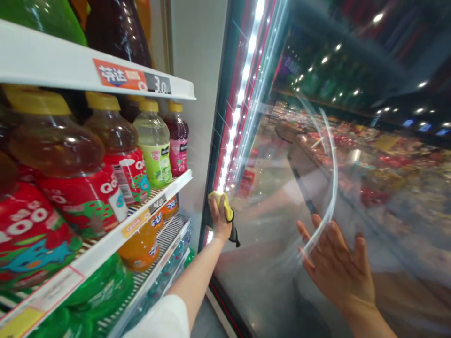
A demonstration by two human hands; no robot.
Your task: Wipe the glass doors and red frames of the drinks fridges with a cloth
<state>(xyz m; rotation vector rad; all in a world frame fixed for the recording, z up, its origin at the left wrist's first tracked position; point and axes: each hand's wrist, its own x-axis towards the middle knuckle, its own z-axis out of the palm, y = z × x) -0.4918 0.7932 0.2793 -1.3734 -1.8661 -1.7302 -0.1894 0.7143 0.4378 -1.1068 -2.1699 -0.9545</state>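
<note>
My left hand reaches forward to the lit edge of a glass cooler door. Its fingers are closed on a yellow cloth, pressed against the door frame beside the light strip. A black, tapering piece hangs below the cloth; what it is I cannot make out. At the lower right, my right hand is held up at the glass with fingers spread and nothing in it. A curved whitish streak runs on the glass above it.
Cooler shelves on the left hold red-labelled juice bottles, a green-labelled bottle and orange soda bottles. White shelf edges with price tags jut toward my left arm. Store displays and ceiling lights show in the glass.
</note>
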